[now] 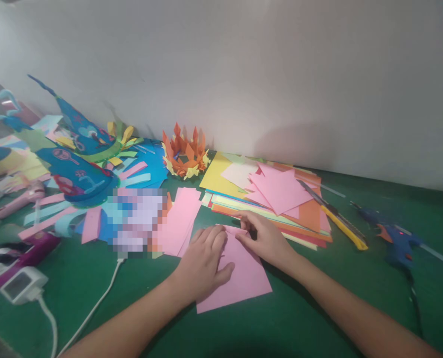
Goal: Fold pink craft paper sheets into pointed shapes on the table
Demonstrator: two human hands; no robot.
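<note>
A pink sheet of paper [243,284] lies flat on the green table, its far edge folded over in a narrow strip. My left hand [203,258] rests on the sheet's left side, fingers lying flat and thumb apart. At the far right corner, my right hand [265,237] pinches the folded edge between thumb and fingers; the fingertips partly cover the fold. Left of my left hand are several pink paper strips [178,219]. Just beyond my right hand is a stack of coloured paper with pink squares [281,189] on top.
A yellow utility knife [342,226] and a blue glue gun [396,238] lie to the right. An orange paper crown [186,156] stands near the wall. Blue cone hats [75,171], a purple power strip [38,248] and a white cable [111,286] occupy the left side.
</note>
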